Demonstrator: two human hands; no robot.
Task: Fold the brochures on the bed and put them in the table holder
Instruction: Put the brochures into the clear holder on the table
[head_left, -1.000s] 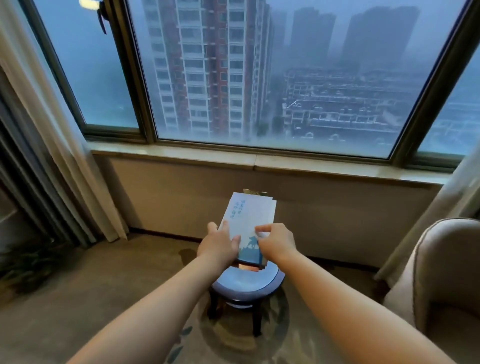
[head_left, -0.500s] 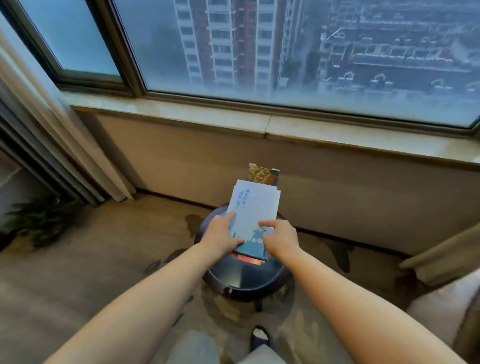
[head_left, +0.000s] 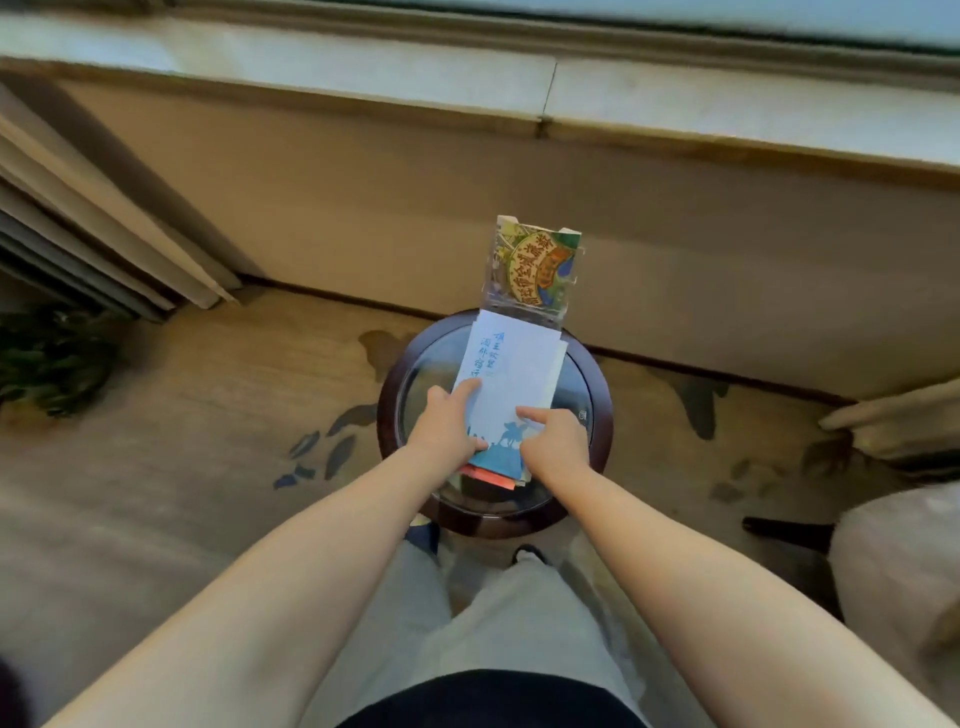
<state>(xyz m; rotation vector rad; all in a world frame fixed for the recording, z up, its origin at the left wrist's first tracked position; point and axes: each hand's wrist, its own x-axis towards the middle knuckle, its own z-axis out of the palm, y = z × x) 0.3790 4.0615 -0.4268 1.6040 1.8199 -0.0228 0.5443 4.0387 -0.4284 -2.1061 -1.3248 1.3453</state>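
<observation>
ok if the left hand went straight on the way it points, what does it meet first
Probably the clear holder standing ahead; the left hand points along the brochure stack it grips toward it. Depth is unclear.

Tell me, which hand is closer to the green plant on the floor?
Left. The left hand grips the brochures' left edge, on the plant's side of the table. The right hand grips their right edge, farther from it.

Upright holder (head_left: 519, 310) just beyond brochures (head_left: 514, 374)
</observation>
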